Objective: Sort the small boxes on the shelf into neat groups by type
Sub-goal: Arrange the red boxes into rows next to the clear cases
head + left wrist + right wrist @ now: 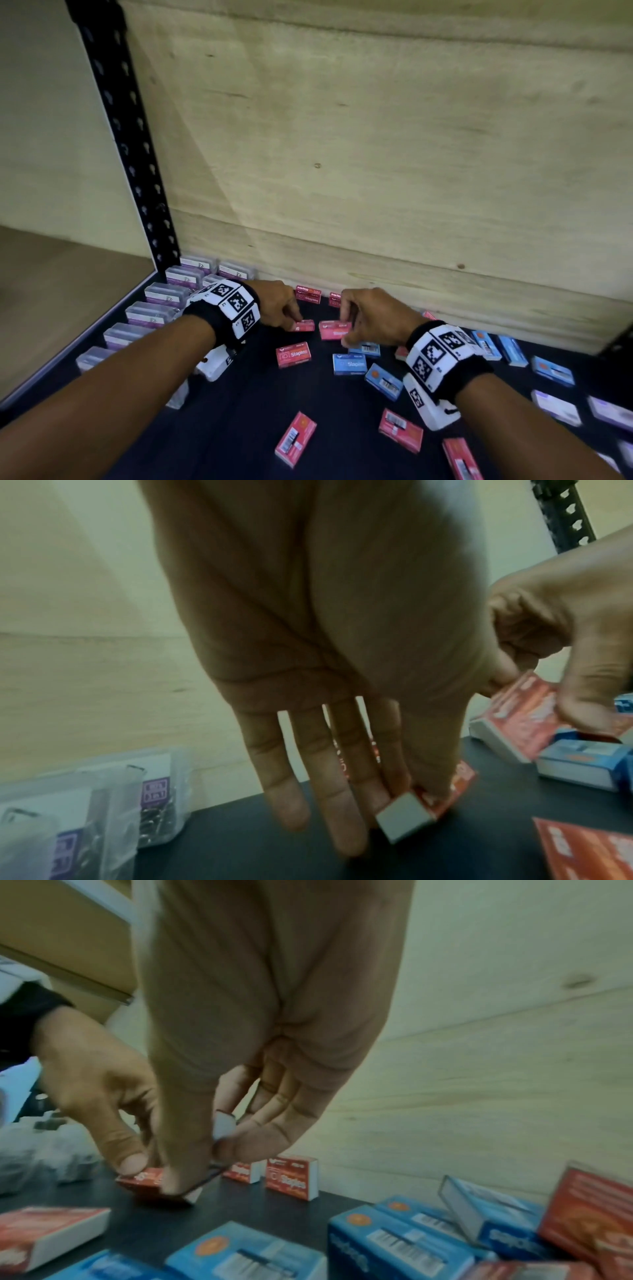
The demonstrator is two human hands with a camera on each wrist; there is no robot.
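Red staple boxes lie scattered on the dark shelf (239,411). My left hand (296,320) pinches one small red box (305,325) between thumb and forefinger; the left wrist view shows that box (441,799) tilted on the shelf, grey end forward. Just to its right, my right hand (344,334) grips another red box (330,330) by its ends, lifted slightly in the left wrist view (524,715). In the right wrist view only this box's white end (224,1125) shows between thumb and fingers. Two red boxes (308,295) (335,298) stand against the back panel.
Clear cases with purple labels (150,313) are lined up along the left edge by the black post (130,137). Blue boxes (349,365) (512,349) lie centre and right, loose red boxes (295,439) (400,430) near the front, and white-purple boxes (556,407) at far right.
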